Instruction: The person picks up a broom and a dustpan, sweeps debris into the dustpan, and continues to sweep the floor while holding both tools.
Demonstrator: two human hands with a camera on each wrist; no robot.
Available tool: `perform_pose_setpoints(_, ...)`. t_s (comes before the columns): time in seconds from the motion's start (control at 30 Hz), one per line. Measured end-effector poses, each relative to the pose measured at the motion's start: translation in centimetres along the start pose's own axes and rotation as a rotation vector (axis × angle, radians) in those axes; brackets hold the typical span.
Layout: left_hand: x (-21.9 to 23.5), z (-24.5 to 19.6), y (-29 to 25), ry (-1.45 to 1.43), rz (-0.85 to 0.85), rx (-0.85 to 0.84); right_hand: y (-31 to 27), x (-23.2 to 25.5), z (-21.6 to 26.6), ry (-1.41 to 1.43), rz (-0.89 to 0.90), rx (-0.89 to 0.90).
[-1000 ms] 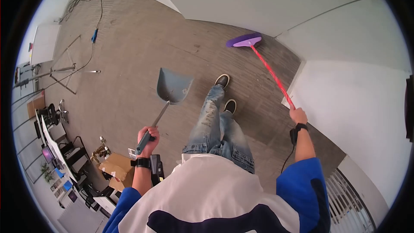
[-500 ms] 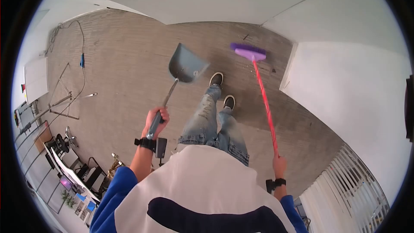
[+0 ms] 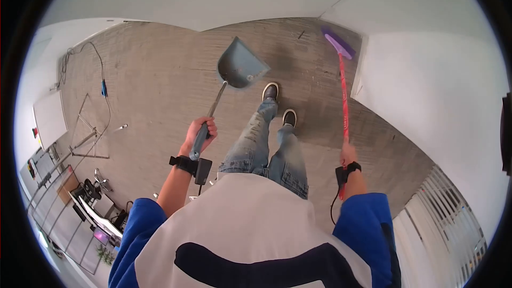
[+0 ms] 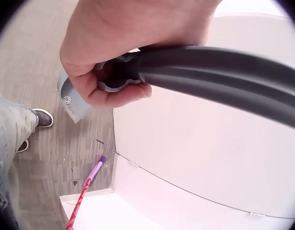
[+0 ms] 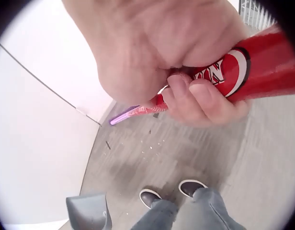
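Observation:
My left hand [image 3: 201,134] grips the dark grey handle [image 4: 219,76] of a blue-grey dustpan [image 3: 240,66], fingers wrapped round it in the left wrist view. The pan lies ahead of the feet, its wide mouth turned right, with small bits of debris inside. My right hand [image 3: 348,154] holds the red stick of a broom [image 3: 344,96], the fingers curled round it in the right wrist view. Its purple head [image 3: 338,45] is over by the wall corner at the far right, tilted across the floor. Small white crumbs [image 5: 154,146] are scattered on the floor near the broom.
White walls [image 3: 426,69] meet in a corner at the front right. A thin dark strip [image 3: 301,34] lies on the floor. At the left stand a metal stand [image 3: 90,138] and a cable [image 3: 104,88]. Two shoes [image 3: 271,91] are between pan and broom.
The broom head has swung right toward the corner and turned at a slant. The dustpan has moved forward and right with the left hand. The head view has turned.

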State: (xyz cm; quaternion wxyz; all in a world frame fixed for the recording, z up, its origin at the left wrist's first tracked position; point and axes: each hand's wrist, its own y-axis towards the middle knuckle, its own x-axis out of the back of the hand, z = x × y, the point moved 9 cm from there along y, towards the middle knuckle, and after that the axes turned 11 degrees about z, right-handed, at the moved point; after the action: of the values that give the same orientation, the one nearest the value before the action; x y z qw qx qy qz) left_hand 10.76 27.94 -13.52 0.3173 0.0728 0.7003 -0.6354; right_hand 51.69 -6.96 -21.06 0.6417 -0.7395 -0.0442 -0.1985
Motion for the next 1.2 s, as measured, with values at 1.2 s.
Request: perform_pose_setpoints(1.2,-2.6,0.3,0.2,0.18,-0.034,0.104,-18.9,-12.2,-22.0,-0.065,-0.036,-0.02)
